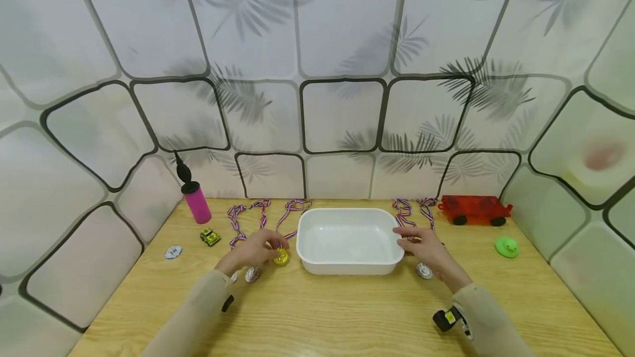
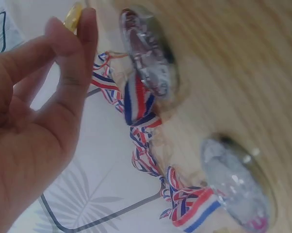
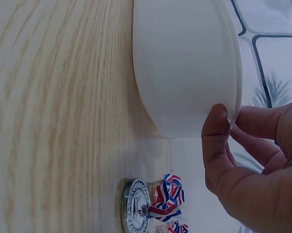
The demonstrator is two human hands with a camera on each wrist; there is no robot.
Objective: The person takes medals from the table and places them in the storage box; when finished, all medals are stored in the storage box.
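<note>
A white plastic basin (image 1: 349,269) stands in the middle of the wooden table. My right hand (image 1: 426,247) pinches the rim at its right end, the thumb and fingers (image 3: 216,121) on either side of the wall. Left of the basin, my left hand (image 1: 260,248) pinches a gold medal (image 1: 281,258) between thumb and fingertips; only the medal's edge (image 2: 73,17) shows in the left wrist view. Beside that hand are a darker medal (image 2: 148,53) and a silver medal (image 2: 235,182) on striped ribbons. Another silver medal (image 1: 424,271) lies below my right hand.
At the left stand a pink hand pump (image 1: 197,205) with a black nozzle, a yellow toy car (image 1: 210,237) and a round token (image 1: 173,252). A red wheeled toy (image 1: 473,210) and a green rubber duck (image 1: 506,247) are at the right. Patterned cloth walls surround the table.
</note>
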